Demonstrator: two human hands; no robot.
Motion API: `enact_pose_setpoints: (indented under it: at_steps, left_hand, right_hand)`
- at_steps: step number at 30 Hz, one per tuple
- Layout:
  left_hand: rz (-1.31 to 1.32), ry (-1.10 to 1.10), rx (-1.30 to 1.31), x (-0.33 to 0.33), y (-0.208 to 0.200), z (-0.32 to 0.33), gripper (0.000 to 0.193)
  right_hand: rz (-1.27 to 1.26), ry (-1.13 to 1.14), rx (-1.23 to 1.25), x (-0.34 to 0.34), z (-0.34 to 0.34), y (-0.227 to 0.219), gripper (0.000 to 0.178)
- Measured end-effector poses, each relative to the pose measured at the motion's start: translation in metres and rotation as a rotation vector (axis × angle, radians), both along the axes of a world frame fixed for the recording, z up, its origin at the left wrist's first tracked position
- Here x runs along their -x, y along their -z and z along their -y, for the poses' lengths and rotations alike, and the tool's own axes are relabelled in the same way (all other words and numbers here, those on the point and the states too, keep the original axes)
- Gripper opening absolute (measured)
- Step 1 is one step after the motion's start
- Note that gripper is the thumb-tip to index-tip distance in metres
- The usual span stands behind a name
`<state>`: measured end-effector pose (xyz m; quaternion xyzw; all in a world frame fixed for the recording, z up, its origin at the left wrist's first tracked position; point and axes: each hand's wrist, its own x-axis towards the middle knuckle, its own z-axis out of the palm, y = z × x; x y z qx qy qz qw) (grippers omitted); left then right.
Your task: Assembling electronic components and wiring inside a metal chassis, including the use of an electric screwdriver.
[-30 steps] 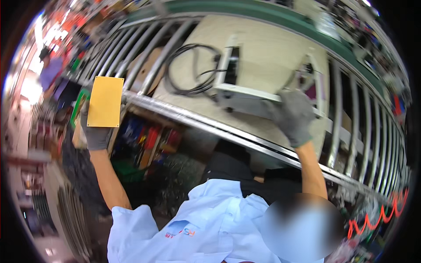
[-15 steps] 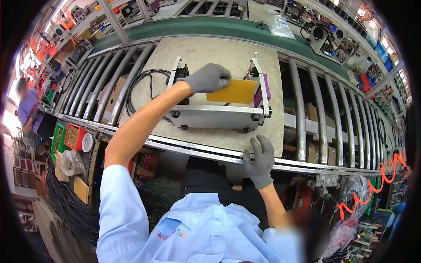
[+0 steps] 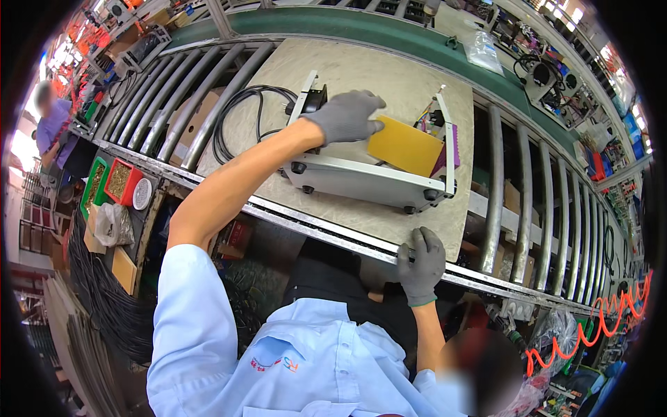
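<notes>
My left hand [image 3: 349, 117], in a grey glove, reaches over a metal equipment frame [image 3: 361, 182] lying on the board. Its fingers are apart, with the thumb by the upper left corner of a yellow rectangular sheet [image 3: 406, 146]. The sheet stands tilted inside the frame, its lower edge hidden behind the pale front panel. A purple part [image 3: 447, 149] and thin coloured wires are at the frame's right end; a black part [image 3: 315, 101] is at its left end. My right hand [image 3: 422, 266], gloved too, rests open on the near edge of the board and rail.
A coiled black cable [image 3: 229, 118] lies left of the frame. Metal rollers [image 3: 495, 187] flank the pale board [image 3: 347, 69]. Green and red bins [image 3: 121, 182] of small parts stand at left. An orange coiled hose [image 3: 590, 333] hangs at right. Another person [image 3: 52, 125] stands far left.
The whole view has turned slightly clockwise. The yellow sheet now slopes more and shows more of its face, as my left hand's fingers have spread and drawn back to its corner.
</notes>
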<state>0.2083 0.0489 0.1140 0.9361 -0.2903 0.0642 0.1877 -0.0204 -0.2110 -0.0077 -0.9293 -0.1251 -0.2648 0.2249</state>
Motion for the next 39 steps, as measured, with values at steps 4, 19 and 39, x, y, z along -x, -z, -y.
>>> enact_pose_setpoints:
  at_steps: [4,19,39]
  left_hand:
    - [0.178,-0.153,0.308,0.068,-0.033,-0.067,0.037]
    - [0.476,-1.178,-0.007,0.279,0.035,-0.385,0.019]
    - [-0.31,-1.365,-0.483,0.365,0.043,-0.625,0.031]
  right_hand:
    - [-0.035,-0.037,-0.027,-0.005,-0.005,0.0,0.037]
    - [-0.244,0.123,-0.087,-0.072,0.021,0.01,0.033]
    - [-0.377,0.306,0.156,0.006,0.207,-0.032,0.032]
